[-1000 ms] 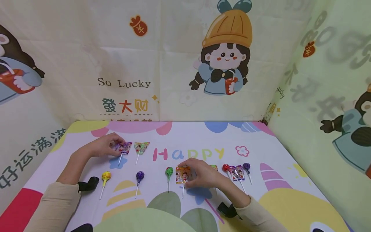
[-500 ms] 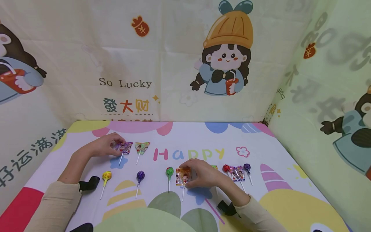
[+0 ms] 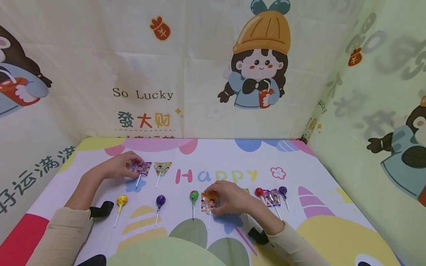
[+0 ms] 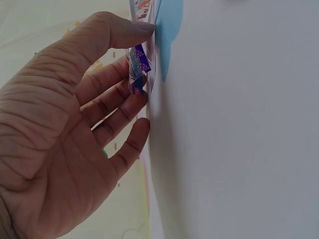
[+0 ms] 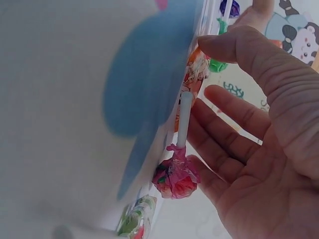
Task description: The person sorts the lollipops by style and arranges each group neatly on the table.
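At the back left my left hand (image 3: 121, 166) pinches the purple flat wrapper of a lollipop (image 3: 144, 169), thumb on the near side. Its white stick points toward me. In the left wrist view the purple wrapper (image 4: 139, 62) shows between thumb and fingers. Near the middle, my right hand (image 3: 231, 199) holds an orange-wrapped flat lollipop (image 3: 208, 202) by its right side, against the table. Beneath that palm, in the right wrist view, lies a pink-wrapped lollipop (image 5: 177, 177), which the hand hides from the head view. A green-wrapped flat lollipop (image 3: 163, 168) lies just right of my left hand.
Nearer me are yellow (image 3: 121, 200), purple (image 3: 160, 201) and green (image 3: 194, 196) ball lollipops. At right, a red ball lollipop (image 3: 259, 191), purple flat ones (image 3: 271, 198) and a purple ball lollipop (image 3: 283, 190) lie close together. Another green wrapper (image 3: 246, 191) peeks from behind my right hand.
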Available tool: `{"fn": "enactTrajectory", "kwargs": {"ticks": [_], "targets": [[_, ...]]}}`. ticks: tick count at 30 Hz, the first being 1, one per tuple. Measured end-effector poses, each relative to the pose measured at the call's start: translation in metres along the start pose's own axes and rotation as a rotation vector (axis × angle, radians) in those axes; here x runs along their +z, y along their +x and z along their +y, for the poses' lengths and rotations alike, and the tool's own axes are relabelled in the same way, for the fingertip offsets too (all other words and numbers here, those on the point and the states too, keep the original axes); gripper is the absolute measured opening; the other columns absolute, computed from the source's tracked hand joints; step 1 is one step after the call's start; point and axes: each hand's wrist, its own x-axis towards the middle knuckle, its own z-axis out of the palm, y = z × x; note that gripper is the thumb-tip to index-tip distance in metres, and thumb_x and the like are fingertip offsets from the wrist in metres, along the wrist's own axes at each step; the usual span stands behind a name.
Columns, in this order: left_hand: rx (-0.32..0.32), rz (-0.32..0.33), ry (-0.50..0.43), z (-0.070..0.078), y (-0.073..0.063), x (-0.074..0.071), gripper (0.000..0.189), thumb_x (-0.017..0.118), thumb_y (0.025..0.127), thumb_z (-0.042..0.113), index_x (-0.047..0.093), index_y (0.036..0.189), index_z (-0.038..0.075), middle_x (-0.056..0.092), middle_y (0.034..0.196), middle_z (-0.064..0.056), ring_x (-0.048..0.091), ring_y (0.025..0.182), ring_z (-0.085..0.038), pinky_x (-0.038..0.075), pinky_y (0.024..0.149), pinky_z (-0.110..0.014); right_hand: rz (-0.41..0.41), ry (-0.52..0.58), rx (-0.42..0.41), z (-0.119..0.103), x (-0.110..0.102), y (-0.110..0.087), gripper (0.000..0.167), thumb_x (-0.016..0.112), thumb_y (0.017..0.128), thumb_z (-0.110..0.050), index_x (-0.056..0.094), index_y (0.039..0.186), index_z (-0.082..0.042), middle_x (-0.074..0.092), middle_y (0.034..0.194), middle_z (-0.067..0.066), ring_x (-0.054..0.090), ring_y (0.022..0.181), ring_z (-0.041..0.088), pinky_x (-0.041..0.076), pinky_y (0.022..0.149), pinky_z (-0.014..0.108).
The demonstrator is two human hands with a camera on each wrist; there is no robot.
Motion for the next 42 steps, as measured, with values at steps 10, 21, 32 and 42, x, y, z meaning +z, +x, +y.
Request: {"fn": "enactTrajectory", "kwargs": {"ticks": [10, 21, 32, 42], "targets": [[-0.001, 0.0, 0.0, 0.0, 0.0, 0.0, 0.047, 0.083, 0.084, 0.024, 0.065, 0.124, 0.006, 0.057, 0.13, -0.021, 0.053, 0.113, -0.037, 0.046, 0.102, -0.063, 0.004, -0.054, 0.006, -0.002, 0.0, 0.004, 0.042, 0.084, 0.079, -0.02, 0.07, 0.118, -0.017, 0.065, 0.111, -0.005, 0.053, 0.097, 0.011, 0.05, 0.088, 0.032], [-0.003, 0.002, -0.011, 0.0, -0.001, 0.001, 0.048, 0.084, 0.084, 0.025, 0.065, 0.124, 0.006, 0.057, 0.129, -0.021, 0.053, 0.114, -0.038, 0.044, 0.103, -0.064, 0.037, -0.046, -0.034, 0.004, 0.001, 0.01, 0.038, 0.086, 0.076, -0.016, 0.071, 0.111, -0.015, 0.065, 0.103, -0.006, 0.051, 0.088, 0.009, 0.048, 0.08, 0.028], [-0.013, -0.003, -0.014, -0.002, 0.0, 0.003, 0.05, 0.083, 0.084, 0.026, 0.064, 0.126, 0.007, 0.056, 0.132, -0.021, 0.052, 0.116, -0.039, 0.045, 0.102, -0.064, 0.014, -0.011, -0.033, 0.008, 0.0, 0.012, 0.037, 0.084, 0.075, -0.013, 0.072, 0.109, -0.014, 0.067, 0.101, -0.008, 0.052, 0.085, 0.007, 0.048, 0.078, 0.025], [-0.008, 0.002, -0.01, 0.003, -0.003, 0.002, 0.049, 0.084, 0.083, 0.025, 0.064, 0.124, 0.005, 0.056, 0.13, -0.022, 0.052, 0.114, -0.039, 0.046, 0.101, -0.063, -0.006, 0.056, -0.018, 0.01, 0.0, 0.013, 0.035, 0.085, 0.075, -0.01, 0.071, 0.107, -0.013, 0.065, 0.096, -0.009, 0.053, 0.083, 0.006, 0.048, 0.075, 0.023]]}}
